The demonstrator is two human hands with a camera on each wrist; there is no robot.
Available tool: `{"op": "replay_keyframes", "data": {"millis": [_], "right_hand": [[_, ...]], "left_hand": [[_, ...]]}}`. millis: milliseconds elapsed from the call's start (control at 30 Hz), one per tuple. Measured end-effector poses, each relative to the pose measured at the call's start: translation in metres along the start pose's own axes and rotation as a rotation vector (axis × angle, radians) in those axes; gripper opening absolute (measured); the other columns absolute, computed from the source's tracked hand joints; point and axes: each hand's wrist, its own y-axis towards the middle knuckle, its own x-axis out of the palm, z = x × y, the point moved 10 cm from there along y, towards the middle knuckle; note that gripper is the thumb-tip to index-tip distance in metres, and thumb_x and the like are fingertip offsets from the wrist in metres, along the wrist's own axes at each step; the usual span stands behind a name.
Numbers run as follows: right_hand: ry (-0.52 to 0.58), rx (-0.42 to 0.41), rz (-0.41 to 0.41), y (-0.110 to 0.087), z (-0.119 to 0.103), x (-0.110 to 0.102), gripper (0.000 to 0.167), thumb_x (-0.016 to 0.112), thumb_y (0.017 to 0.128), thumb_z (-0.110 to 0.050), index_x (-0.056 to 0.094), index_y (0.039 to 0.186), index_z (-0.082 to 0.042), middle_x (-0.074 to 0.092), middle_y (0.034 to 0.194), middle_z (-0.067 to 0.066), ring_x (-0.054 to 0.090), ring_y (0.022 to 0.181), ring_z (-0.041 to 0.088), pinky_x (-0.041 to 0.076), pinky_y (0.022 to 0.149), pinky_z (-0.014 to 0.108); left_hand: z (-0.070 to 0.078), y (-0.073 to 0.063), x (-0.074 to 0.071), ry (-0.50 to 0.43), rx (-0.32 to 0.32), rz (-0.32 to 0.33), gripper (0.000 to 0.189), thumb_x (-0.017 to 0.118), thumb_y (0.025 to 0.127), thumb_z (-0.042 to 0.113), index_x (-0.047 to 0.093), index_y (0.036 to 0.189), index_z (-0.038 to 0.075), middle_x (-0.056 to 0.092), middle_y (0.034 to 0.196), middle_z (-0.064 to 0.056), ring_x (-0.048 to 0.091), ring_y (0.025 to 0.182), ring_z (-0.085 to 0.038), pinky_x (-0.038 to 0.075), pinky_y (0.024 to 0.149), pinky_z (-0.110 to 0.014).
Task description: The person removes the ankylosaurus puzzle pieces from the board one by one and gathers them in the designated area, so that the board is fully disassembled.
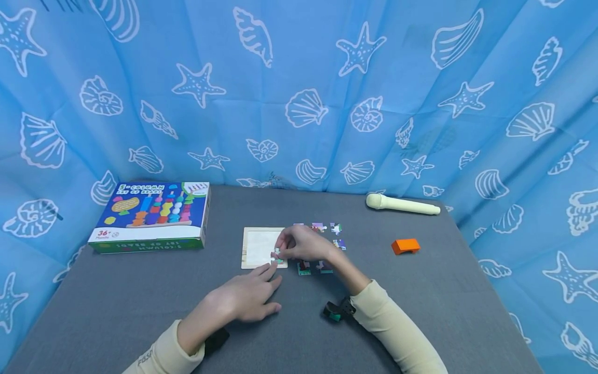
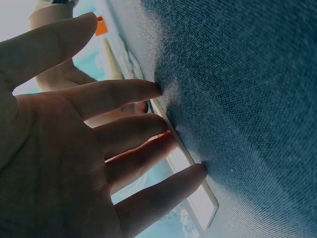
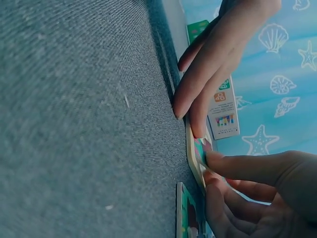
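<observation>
A pale wooden puzzle frame (image 1: 258, 245) lies flat at the middle of the table. At its lower right corner my right hand (image 1: 306, 244) pinches a small colourful jigsaw piece (image 1: 276, 254) between thumb and fingers. In the right wrist view that puzzle piece (image 3: 200, 147) sits inside the frame's raised rim, under my thumb (image 3: 233, 166). My left hand (image 1: 247, 293) has its fingers spread, the fingertips resting at the frame's near edge. Several more jigsaw pieces (image 1: 303, 268) lie right of the frame, partly hidden by my right hand and forearm.
A boxed bead set (image 1: 149, 218) stands at the back left. Toward the back right lies a cream toy microphone (image 1: 403, 204), with an orange arch block (image 1: 405, 246) in front of it. A blue seashell-print curtain (image 1: 299, 93) hangs behind the grey table (image 1: 444, 311).
</observation>
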Motion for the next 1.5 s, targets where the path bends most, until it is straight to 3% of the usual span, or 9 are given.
{"op": "replay_keyframes", "data": {"millis": [267, 533, 1067, 1367, 1500], "right_hand": [[0.053, -0.047, 0.0, -0.006, -0.004, -0.002, 0.015, 0.078, 0.097, -0.004, 0.073, 0.111, -0.002, 0.078, 0.092, 0.009, 0.072, 0.082, 0.007, 0.061, 0.076, 0.021], [0.124, -0.045, 0.043, -0.015, -0.001, -0.012, 0.013, 0.076, 0.099, -0.004, 0.072, 0.112, -0.003, 0.077, 0.096, 0.011, 0.071, 0.083, 0.009, 0.06, 0.075, 0.022], [0.177, -0.048, 0.075, -0.054, 0.019, -0.037, 0.018, 0.073, 0.099, -0.001, 0.07, 0.116, 0.001, 0.076, 0.102, 0.016, 0.071, 0.088, 0.015, 0.061, 0.078, 0.025], [0.153, -0.028, 0.119, -0.08, 0.031, -0.054, 0.018, 0.073, 0.099, 0.001, 0.072, 0.116, 0.0, 0.076, 0.104, 0.016, 0.071, 0.09, 0.016, 0.063, 0.08, 0.023], [0.154, -0.015, 0.122, -0.093, 0.037, -0.059, 0.018, 0.072, 0.1, 0.0, 0.072, 0.118, 0.001, 0.076, 0.105, 0.019, 0.071, 0.089, 0.019, 0.065, 0.082, 0.028]], "left_hand": [[0.001, -0.001, 0.0, 0.007, 0.0, 0.002, 0.068, 0.064, 0.108, 0.05, 0.052, 0.162, 0.01, 0.031, 0.181, -0.01, 0.025, 0.17, -0.025, 0.041, 0.13, -0.055], [0.002, -0.001, -0.001, 0.005, 0.01, 0.009, 0.068, 0.064, 0.108, 0.049, 0.051, 0.162, 0.009, 0.028, 0.181, -0.01, 0.025, 0.17, -0.026, 0.039, 0.131, -0.054], [0.003, -0.001, -0.002, 0.023, 0.013, 0.018, 0.068, 0.064, 0.108, 0.049, 0.051, 0.162, 0.009, 0.029, 0.181, -0.011, 0.027, 0.17, -0.026, 0.037, 0.133, -0.051], [0.001, 0.001, 0.001, 0.033, -0.012, -0.003, 0.069, 0.063, 0.108, 0.051, 0.051, 0.163, 0.011, 0.029, 0.181, -0.009, 0.026, 0.17, -0.025, 0.036, 0.133, -0.053], [0.001, 0.002, 0.002, 0.036, -0.013, -0.007, 0.069, 0.063, 0.108, 0.052, 0.05, 0.163, 0.011, 0.028, 0.182, -0.008, 0.026, 0.17, -0.025, 0.035, 0.134, -0.053]]}}
